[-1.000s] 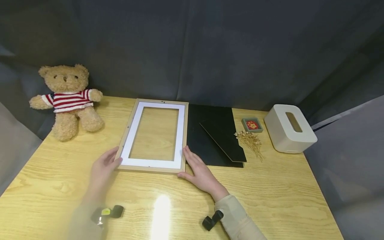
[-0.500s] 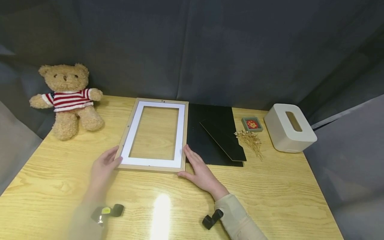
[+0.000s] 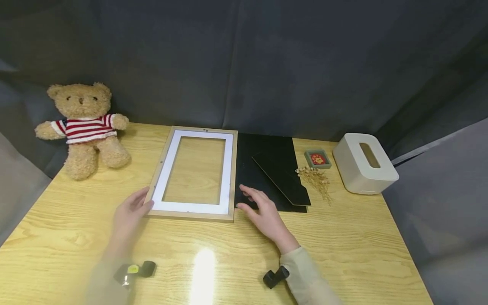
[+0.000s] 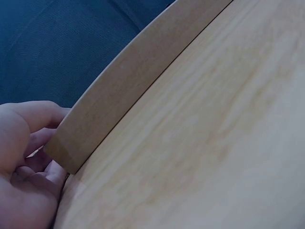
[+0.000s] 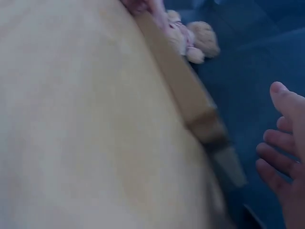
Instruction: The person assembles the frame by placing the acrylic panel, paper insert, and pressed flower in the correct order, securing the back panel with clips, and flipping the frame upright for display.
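Observation:
A wooden picture frame [image 3: 190,217] with a white mat [image 3: 198,207] lies on the table, and wood grain shows through its opening. At its lower left corner my left hand [image 3: 130,212] grips the edge, thumb near the top and fingers at the side; the left wrist view has this hand [image 4: 28,152] around the frame's corner [image 4: 64,148]. My right hand [image 3: 267,214] is held apart from the frame's right side, over the near edge of a black backing board [image 3: 263,148]. Its fingers are relaxed and hold nothing. On that board an easel leg [image 3: 282,180] sticks out at a slant.
Right of the board are dried flowers [image 3: 316,180], a small grey-green box with a red and yellow pattern [image 3: 318,159], and a white tissue box [image 3: 366,165]. A teddy bear [image 3: 88,129] sits back left. Dark cloth [image 3: 244,67] hangs behind the wooden table [image 3: 358,254].
My right hand has let go of the frame's right edge and moved a little to the right. The left hand stays at its corner, and the frame lies as before.

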The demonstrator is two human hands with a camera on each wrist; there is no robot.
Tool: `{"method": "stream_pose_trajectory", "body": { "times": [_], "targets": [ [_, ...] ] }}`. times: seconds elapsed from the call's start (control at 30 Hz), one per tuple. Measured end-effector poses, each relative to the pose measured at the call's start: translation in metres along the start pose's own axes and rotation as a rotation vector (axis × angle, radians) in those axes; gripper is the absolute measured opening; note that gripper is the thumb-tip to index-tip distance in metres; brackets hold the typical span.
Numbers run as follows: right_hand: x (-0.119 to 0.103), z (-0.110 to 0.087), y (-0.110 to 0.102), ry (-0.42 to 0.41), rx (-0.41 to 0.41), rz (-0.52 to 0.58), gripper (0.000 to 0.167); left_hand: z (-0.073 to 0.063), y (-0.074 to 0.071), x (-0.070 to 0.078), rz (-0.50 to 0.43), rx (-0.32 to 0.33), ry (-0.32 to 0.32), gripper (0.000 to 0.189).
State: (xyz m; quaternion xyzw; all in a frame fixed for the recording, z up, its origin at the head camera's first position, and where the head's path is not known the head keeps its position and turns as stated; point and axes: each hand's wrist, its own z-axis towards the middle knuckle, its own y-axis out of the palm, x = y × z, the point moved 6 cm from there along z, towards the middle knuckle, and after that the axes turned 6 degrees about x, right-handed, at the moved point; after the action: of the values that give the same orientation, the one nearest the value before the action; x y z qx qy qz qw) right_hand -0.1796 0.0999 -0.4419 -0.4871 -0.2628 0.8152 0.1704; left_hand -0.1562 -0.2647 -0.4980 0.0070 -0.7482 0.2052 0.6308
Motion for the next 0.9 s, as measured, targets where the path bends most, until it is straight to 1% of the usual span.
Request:
{"method": "stream_pose_trajectory", "body": {
  "times": [0.07,0.13,0.23,0.3,0.33,0.43,0.5,0.57,0.7,0.8,0.9],
  "targets": [
    [0.002,0.004,-0.019,-0.041,0.07,-0.027,0.045,0.0,0.0,0.001,0.01,-0.003,0.001,0.062],
    [0.006,0.007,-0.041,-0.063,0.152,-0.047,0.042,-0.001,0.001,0.002,0.017,-0.01,-0.003,0.061],
    [0.021,0.011,-0.074,-0.06,0.278,-0.076,0.038,-0.002,0.001,0.004,0.006,-0.018,-0.015,0.061],
    [0.036,0.011,-0.094,-0.02,0.356,-0.106,0.036,-0.003,0.001,0.005,0.0,-0.02,-0.025,0.06],
    [0.044,0.011,-0.103,0.013,0.389,-0.114,0.034,-0.003,0.001,0.005,-0.002,-0.021,-0.031,0.06],
    [0.068,0.008,-0.126,0.139,0.467,-0.15,0.034,-0.004,0.0,0.006,0.014,-0.017,-0.036,0.06],
    [0.083,0.005,-0.138,0.233,0.504,-0.163,0.035,-0.005,-0.002,0.006,0.024,-0.01,-0.038,0.061],
    [0.098,0.003,-0.147,0.301,0.535,-0.166,0.036,-0.004,-0.003,0.005,0.033,-0.002,-0.035,0.062],
    [0.122,0.0,-0.16,0.389,0.579,-0.176,0.037,-0.003,-0.004,0.001,0.032,-0.003,-0.034,0.063],
    [0.136,-0.002,-0.163,0.45,0.57,-0.202,0.041,-0.003,-0.003,-0.001,0.019,-0.015,-0.037,0.064],
    [0.148,-0.005,-0.162,0.525,0.506,-0.21,0.051,-0.003,-0.003,-0.001,0.019,-0.022,-0.037,0.064]
  ]
}}
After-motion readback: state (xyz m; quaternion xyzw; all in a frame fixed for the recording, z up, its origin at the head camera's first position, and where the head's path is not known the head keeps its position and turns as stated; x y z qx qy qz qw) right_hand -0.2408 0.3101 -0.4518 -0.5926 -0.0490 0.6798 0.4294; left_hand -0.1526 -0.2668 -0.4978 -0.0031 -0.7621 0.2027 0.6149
